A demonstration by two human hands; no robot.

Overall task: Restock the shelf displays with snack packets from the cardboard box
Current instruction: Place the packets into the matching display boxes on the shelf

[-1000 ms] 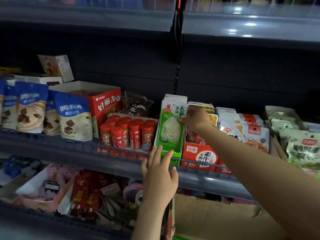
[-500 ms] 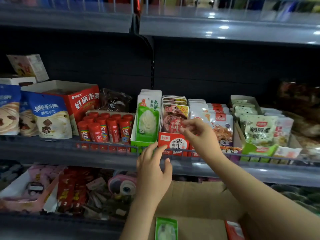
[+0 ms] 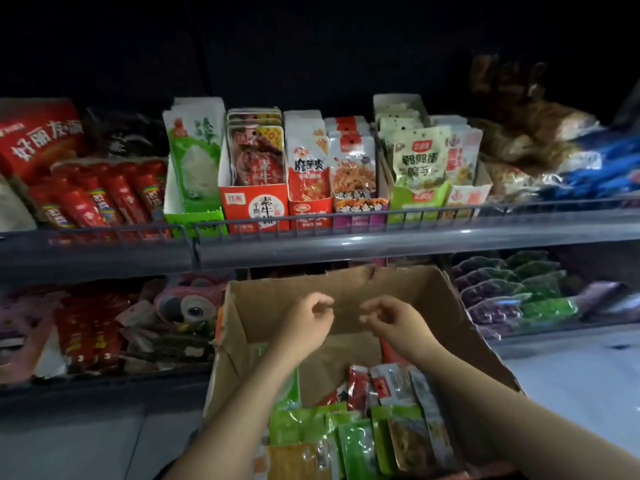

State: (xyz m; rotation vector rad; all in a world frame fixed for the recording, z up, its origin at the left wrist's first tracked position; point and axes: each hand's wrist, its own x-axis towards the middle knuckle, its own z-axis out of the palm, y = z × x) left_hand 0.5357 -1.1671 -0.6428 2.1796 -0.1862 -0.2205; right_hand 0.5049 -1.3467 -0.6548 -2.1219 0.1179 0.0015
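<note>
From my head camera, my left hand (image 3: 304, 318) and right hand (image 3: 393, 320) hover side by side over the open cardboard box (image 3: 408, 289), both loosely curled with fingers half bent, neither one holding anything. The box sits below the shelf (image 3: 311, 245), its far flap standing up behind my hands. The snack packets (image 3: 349, 438) lie heaped in the box at 6 o'clock from my hands, green ones nearest me, red and silver ones toward 5 o'clock. At 12 o'clock, on the shelf, upright display cartons stand in a row: the green carton (image 3: 194, 161), the red carton (image 3: 254, 202) just beside it, then more toward 2 o'clock. Red tubes (image 3: 104, 199) lean at 10 o'clock.
</note>
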